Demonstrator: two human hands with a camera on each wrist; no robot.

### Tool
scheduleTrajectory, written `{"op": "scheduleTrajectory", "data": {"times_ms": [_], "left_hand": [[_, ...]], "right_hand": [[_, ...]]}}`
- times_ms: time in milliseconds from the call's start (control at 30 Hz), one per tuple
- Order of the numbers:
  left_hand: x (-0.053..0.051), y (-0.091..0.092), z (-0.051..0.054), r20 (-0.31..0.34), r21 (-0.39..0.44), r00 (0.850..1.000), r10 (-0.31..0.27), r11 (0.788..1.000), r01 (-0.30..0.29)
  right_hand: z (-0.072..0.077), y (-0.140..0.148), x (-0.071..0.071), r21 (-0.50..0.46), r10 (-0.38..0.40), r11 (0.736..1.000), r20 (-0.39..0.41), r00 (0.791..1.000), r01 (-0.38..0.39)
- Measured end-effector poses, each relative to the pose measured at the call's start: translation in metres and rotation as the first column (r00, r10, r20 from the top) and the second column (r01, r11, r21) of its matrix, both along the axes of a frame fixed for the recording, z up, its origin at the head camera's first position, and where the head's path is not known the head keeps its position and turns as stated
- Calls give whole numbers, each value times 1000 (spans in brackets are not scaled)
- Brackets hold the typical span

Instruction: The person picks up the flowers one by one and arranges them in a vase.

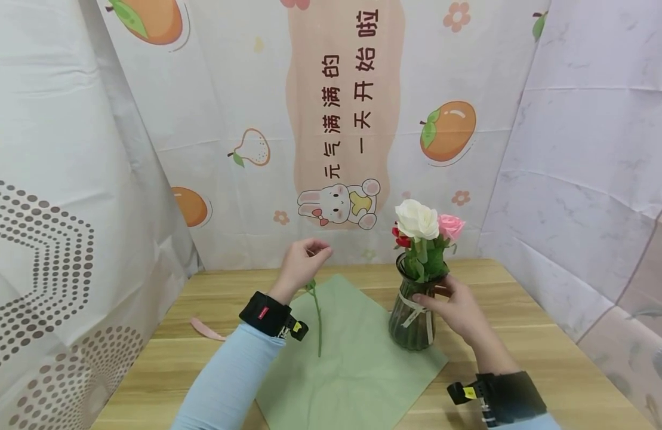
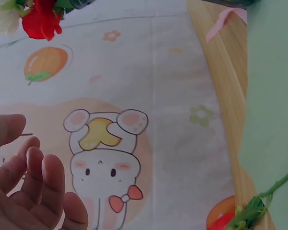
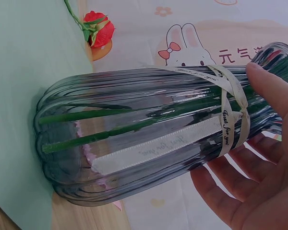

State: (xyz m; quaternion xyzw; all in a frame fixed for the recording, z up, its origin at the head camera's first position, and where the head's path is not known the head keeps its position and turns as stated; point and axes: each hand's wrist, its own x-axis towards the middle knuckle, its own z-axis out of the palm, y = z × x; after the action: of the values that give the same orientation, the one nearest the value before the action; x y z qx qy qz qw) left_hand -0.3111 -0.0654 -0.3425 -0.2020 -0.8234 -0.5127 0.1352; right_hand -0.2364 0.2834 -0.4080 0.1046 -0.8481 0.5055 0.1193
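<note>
A ribbed glass vase (image 1: 408, 330) with a white ribbon (image 3: 153, 143) tied at its neck stands on the right part of the green sheet (image 1: 344, 364). A white rose (image 1: 418, 221), a pink rose (image 1: 451, 226) and a red flower (image 1: 401, 237) rise from it. My right hand (image 1: 459, 307) grips the vase near the neck, thumb on one side and fingers on the other. My left hand (image 1: 304, 263) is raised with fingers loosely bent and nothing between them. Below it lies a single red rose (image 3: 102, 32); its stem (image 1: 319, 328) is on the sheet, its bloom hidden in the head view.
A pink strip (image 1: 206, 329) lies on the wooden table (image 1: 169, 358) left of the sheet. Behind the table hangs a printed cloth (image 1: 245, 197) with fruit and a rabbit. More cloths hang at the left (image 1: 51, 149) and right (image 1: 583, 149).
</note>
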Motion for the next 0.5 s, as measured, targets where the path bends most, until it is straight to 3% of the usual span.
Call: {"op": "scheduleTrajectory", "data": {"times_ms": [200,500], "left_hand": [[-9,-5,-9,14,-26,998,57,998,-57],[-22,-9,-32,20,-103,990,143,985,-140]], "right_hand": [[3,-1,-1,10,-6,1000,-9,1000,6],[0,-1,-1,12,-12,1000,-7,1000,12]]}}
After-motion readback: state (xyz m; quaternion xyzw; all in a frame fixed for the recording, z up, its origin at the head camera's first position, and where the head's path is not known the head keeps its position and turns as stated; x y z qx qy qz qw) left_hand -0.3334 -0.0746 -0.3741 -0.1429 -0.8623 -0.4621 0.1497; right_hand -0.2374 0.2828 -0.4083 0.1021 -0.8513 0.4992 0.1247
